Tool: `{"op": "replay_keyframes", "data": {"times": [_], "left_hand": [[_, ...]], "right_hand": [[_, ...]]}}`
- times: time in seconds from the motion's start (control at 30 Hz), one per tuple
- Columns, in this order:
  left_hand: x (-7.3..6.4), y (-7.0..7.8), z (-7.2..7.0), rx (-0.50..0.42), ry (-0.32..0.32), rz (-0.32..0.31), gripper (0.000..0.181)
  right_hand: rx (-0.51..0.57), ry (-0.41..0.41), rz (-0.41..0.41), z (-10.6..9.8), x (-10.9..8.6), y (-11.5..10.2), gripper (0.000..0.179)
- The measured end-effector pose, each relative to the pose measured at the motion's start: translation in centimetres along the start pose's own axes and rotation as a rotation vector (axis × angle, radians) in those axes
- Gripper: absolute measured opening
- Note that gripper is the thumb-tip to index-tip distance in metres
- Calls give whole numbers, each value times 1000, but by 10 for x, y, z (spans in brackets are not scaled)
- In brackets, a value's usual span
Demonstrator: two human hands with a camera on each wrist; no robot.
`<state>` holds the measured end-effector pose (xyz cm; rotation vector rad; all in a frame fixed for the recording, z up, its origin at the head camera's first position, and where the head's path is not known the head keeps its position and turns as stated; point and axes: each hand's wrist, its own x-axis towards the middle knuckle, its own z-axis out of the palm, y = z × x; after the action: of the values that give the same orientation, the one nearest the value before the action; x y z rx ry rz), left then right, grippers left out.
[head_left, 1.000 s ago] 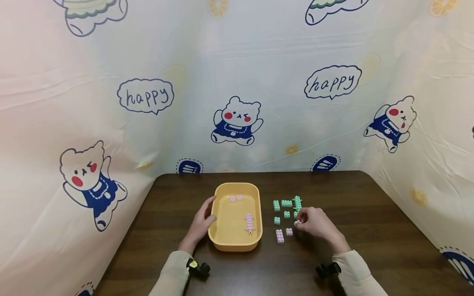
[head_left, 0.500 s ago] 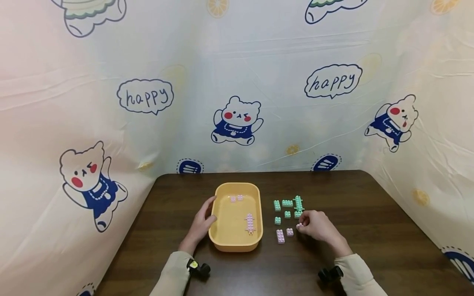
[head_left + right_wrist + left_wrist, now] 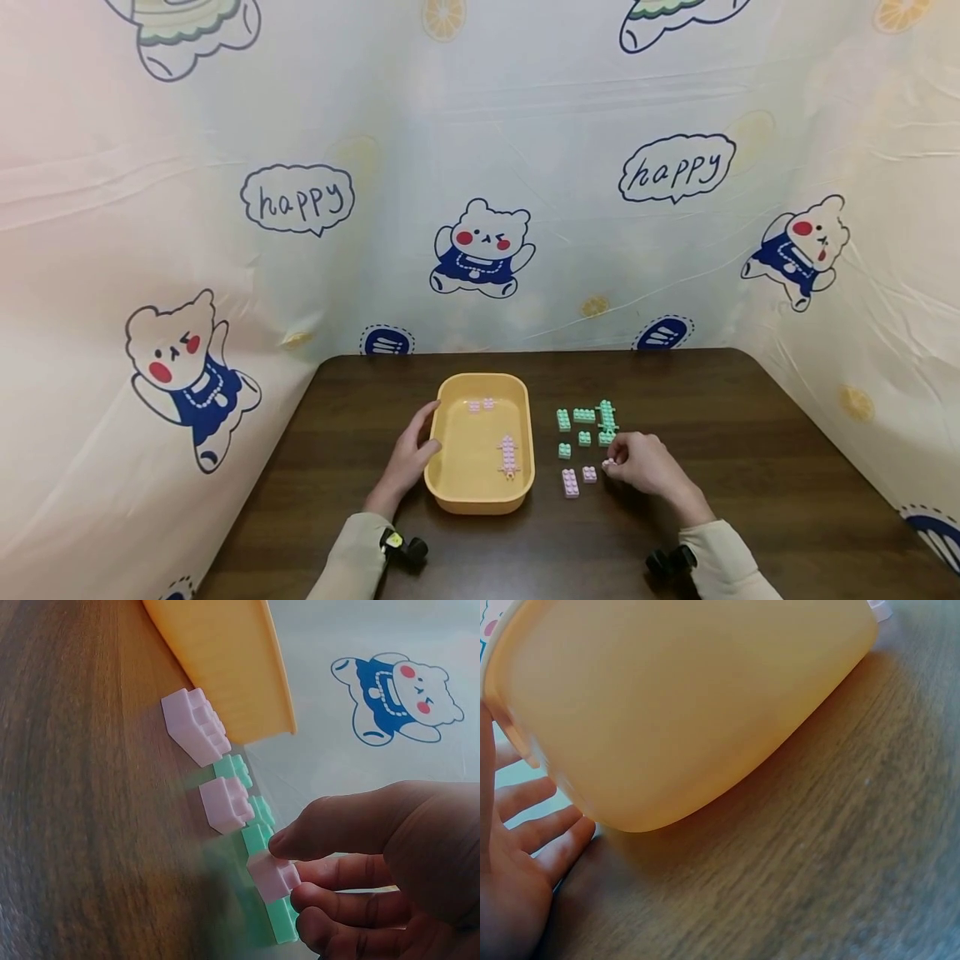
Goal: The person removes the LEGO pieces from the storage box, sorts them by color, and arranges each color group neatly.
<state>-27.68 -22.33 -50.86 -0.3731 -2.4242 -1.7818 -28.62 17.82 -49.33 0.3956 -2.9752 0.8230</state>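
In the head view my left hand (image 3: 407, 457) rests against the left side of a yellow tray (image 3: 480, 506). The left wrist view shows its extended fingers touching the tray's outer wall (image 3: 682, 712). My right hand (image 3: 647, 467) is to the right of the tray, low over the table. Between thumb and fingertips it pinches a small pink building brick (image 3: 271, 876). Left of that hand lie another small pink brick (image 3: 589, 474) and a longer pink brick (image 3: 571, 483). A green brick (image 3: 605, 438) lies just behind the fingers.
Inside the tray are two small pink bricks (image 3: 488, 403) and a long pink piece with side pegs (image 3: 508, 457). Several green bricks (image 3: 584, 415) and a pegged green piece (image 3: 607, 414) lie right of it. A printed curtain (image 3: 570, 250) hangs behind the dark table (image 3: 375, 383).
My right hand has drawn slightly toward the table's near side with the small pink brick, showing more of the green brick behind it. The left hand stays on the tray.
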Motion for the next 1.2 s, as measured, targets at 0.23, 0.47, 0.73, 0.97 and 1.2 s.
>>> {"op": "replay_keyframes", "data": {"times": [0.23,0.47,0.73,0.97,1.2], "left_hand": [[1,-1,-1,-4,3,-10,66],[0,-2,-1,1,-1,-12,65],[0,-1,0,-12,6,-9,65],[0,-1,0,-7,-1,4,66],[-1,-1,0,-10,-3,4,66]], "right_hand": [[8,5,-12,2,1,2,14],[3,3,7,4,0,3,14],[13,-20,33,4,0,2,14],[20,-38,64,4,-1,2,14],[22,-32,64,5,-1,3,14]]}}
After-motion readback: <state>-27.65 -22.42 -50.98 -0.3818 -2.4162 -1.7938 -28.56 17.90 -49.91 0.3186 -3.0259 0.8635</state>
